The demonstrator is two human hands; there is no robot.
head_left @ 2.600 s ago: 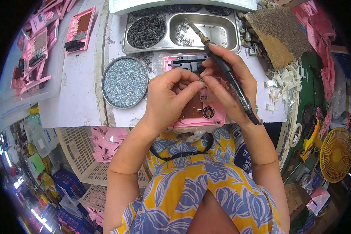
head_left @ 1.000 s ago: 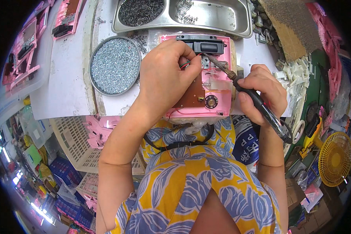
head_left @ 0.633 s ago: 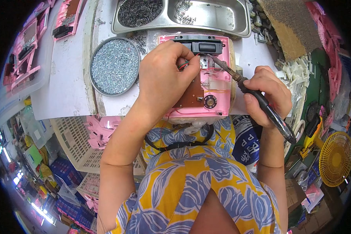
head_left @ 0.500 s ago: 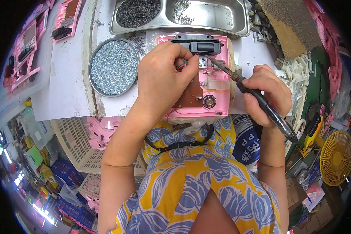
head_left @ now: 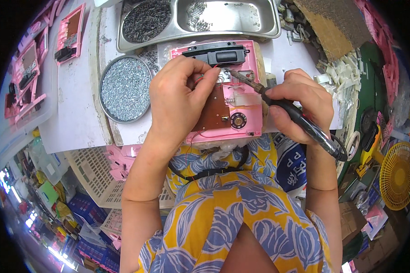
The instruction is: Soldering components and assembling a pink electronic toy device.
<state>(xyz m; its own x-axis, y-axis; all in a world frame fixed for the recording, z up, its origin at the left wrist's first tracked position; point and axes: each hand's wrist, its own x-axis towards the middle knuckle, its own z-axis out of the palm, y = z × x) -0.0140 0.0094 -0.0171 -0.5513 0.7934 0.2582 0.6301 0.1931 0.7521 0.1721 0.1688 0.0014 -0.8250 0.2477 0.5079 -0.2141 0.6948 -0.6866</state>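
Note:
A pink plastic device shell [head_left: 248, 116] lies open on the white bench in front of me, with a brown circuit board [head_left: 214, 111] inside and a black part [head_left: 223, 54] across its far edge. My left hand [head_left: 180, 98] rests on the board and pinches thin wires near the shell's top. My right hand [head_left: 300, 102] grips a black-handled soldering iron [head_left: 278, 102]. Its tip touches the spot beside my left fingertips.
A round tin of small silver screws [head_left: 125, 88] sits left of the shell. A two-part steel tray [head_left: 196, 18] with dark and silver screws stands behind it. Pink shells [head_left: 27, 73] lie far left, white baskets [head_left: 93, 175] below the bench, a yellow fan [head_left: 396, 175] at the right.
The view has drawn closer to the shell. My right hand lowered the soldering iron from over the steel tray onto the shell. My left hand stayed on the board.

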